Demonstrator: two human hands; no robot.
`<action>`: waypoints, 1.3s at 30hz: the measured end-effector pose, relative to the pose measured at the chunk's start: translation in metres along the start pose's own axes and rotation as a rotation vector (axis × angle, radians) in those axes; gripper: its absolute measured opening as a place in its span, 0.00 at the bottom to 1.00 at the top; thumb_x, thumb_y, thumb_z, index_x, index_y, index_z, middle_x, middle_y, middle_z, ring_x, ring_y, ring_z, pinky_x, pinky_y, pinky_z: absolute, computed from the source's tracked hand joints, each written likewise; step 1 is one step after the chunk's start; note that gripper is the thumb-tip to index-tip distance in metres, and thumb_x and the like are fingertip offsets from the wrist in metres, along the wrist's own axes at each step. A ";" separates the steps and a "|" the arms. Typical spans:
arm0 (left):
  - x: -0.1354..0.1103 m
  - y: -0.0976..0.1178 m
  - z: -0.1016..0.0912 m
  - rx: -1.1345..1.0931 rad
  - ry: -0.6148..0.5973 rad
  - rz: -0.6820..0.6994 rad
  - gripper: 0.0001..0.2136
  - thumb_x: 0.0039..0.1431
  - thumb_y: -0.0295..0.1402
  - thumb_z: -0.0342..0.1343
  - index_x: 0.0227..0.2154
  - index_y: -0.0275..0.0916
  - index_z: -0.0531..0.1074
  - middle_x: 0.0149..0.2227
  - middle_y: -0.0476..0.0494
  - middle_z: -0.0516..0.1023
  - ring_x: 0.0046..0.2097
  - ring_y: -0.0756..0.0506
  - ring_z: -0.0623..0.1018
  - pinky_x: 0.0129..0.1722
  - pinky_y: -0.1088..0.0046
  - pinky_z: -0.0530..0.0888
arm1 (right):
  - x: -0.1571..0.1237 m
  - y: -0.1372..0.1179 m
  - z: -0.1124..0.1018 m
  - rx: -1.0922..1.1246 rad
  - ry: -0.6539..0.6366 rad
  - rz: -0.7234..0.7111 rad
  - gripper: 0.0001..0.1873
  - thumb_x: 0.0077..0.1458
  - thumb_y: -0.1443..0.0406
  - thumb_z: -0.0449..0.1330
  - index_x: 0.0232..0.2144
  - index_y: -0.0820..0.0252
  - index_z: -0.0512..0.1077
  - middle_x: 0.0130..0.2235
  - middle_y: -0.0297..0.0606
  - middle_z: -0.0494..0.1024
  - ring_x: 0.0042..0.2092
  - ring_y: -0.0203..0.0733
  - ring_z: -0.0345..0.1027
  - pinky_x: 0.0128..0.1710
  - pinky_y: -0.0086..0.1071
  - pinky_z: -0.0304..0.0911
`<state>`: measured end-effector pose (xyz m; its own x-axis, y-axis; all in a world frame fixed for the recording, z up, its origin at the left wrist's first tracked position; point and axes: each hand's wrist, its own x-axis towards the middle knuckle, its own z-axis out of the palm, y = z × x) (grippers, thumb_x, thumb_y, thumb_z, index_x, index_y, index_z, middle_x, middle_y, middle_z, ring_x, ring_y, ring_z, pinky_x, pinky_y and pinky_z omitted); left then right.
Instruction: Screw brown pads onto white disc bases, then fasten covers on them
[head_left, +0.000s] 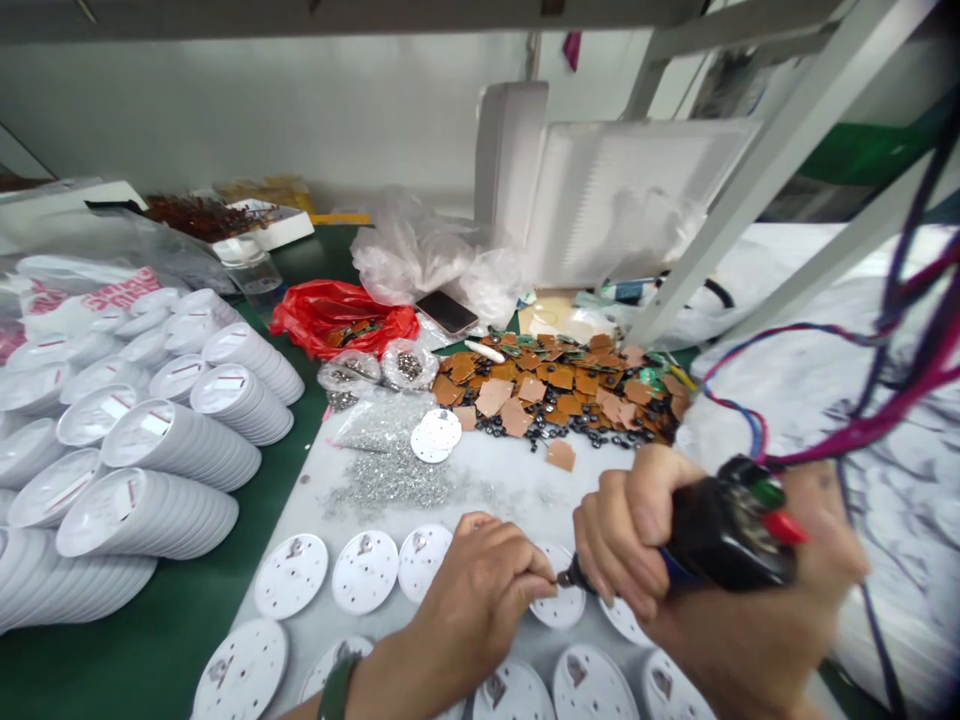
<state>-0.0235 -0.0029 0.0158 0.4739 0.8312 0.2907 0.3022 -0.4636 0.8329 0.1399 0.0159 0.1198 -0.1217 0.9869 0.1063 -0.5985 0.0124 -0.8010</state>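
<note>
My right hand [626, 530] is wrapped round a black electric screwdriver [727, 540], whose wires come out of its rear end. The driver's tip points left, over a white round disc [559, 608] with small holes. At that tip, the thumb and fingers of my left hand [484, 580] are pinched together; whatever lies between them is too small to make out. More white discs lie around both hands, such as one disc [365, 572] left of my left hand, with a small metal piece near its edge. My forearms cover parts of the nearer discs.
Stacked white cups [165, 500] fill the left side. Small silvery parts [390, 480] lie scattered beyond the discs, before a pile of brown boards [562, 385]. Behind are a red plastic bag [341, 315] and a phone [448, 312]. A metal post [780, 150] and hanging wires [862, 430] stand right.
</note>
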 end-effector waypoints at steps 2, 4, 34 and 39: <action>0.001 0.000 0.000 -0.039 0.021 -0.040 0.09 0.70 0.29 0.56 0.31 0.40 0.73 0.33 0.52 0.81 0.36 0.48 0.77 0.46 0.66 0.64 | -0.001 -0.001 0.002 0.003 0.022 0.002 0.33 0.56 0.38 0.56 0.19 0.58 0.75 0.14 0.32 0.65 0.14 0.35 0.57 0.15 0.31 0.57; 0.002 0.001 -0.001 -0.051 0.024 -0.043 0.09 0.70 0.29 0.56 0.31 0.40 0.74 0.33 0.52 0.81 0.37 0.48 0.78 0.45 0.66 0.64 | -0.002 -0.001 0.003 0.003 0.031 0.015 0.32 0.55 0.38 0.56 0.19 0.58 0.75 0.14 0.32 0.65 0.14 0.35 0.57 0.15 0.31 0.57; -0.045 -0.019 0.052 0.786 0.050 0.297 0.14 0.70 0.42 0.56 0.44 0.34 0.75 0.32 0.43 0.83 0.27 0.45 0.73 0.27 0.64 0.60 | -0.011 0.070 -0.022 -0.195 -0.102 0.085 0.34 0.60 0.37 0.50 0.23 0.58 0.73 0.16 0.35 0.66 0.16 0.34 0.52 0.15 0.29 0.46; -0.048 -0.024 0.058 0.823 0.135 0.380 0.14 0.71 0.39 0.52 0.41 0.33 0.76 0.36 0.41 0.84 0.26 0.46 0.72 0.26 0.63 0.61 | -0.008 0.049 -0.016 -0.143 -0.149 0.058 0.35 0.57 0.35 0.53 0.24 0.58 0.75 0.17 0.36 0.67 0.19 0.38 0.57 0.18 0.32 0.54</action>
<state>-0.0056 -0.0490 -0.0455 0.5768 0.5828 0.5724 0.6640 -0.7426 0.0869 0.1242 0.0114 0.0701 -0.2743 0.9521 0.1351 -0.4698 -0.0101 -0.8827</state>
